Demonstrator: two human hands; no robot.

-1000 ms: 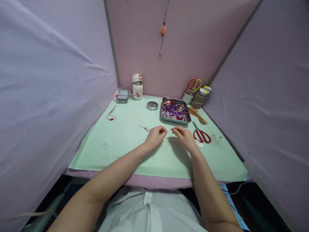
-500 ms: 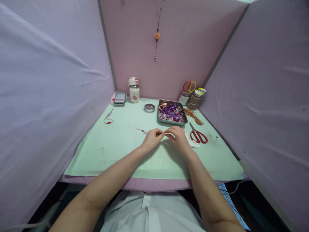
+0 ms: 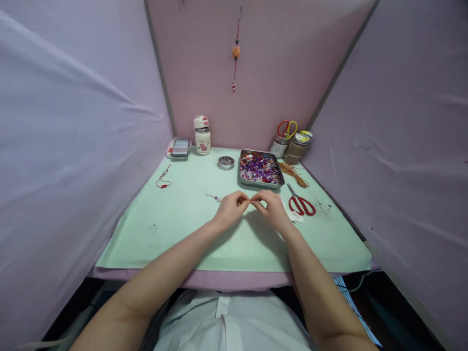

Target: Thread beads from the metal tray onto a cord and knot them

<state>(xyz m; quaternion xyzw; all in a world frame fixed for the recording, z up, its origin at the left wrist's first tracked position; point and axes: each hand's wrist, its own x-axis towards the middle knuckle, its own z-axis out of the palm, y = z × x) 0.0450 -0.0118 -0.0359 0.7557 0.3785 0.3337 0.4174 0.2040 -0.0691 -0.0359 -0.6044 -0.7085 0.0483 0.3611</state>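
Over the middle of the green mat [image 3: 175, 229], my left hand [image 3: 231, 210] and my right hand [image 3: 271, 209] meet fingertip to fingertip. Both are closed in a pinch on something tiny between them that I cannot make out. A short beaded string [image 3: 215, 197] lies on the mat just left of my left hand. A metal tray [image 3: 261, 169] full of purple, red and clear beads stands just beyond my hands.
Red scissors [image 3: 300, 204] and a white scrap lie right of my right hand. Orange cord [image 3: 294, 173], two jars [image 3: 292, 144], a small round tin [image 3: 225, 162], a white bottle [image 3: 202, 135] and a red-corded charm [image 3: 163, 178] sit further back. Cloth walls enclose three sides; a beaded ornament [image 3: 236, 51] hangs ahead.
My hands have drawn together from a small gap until the fingertips touch. The view has shifted slightly; the objects on the mat have not moved.
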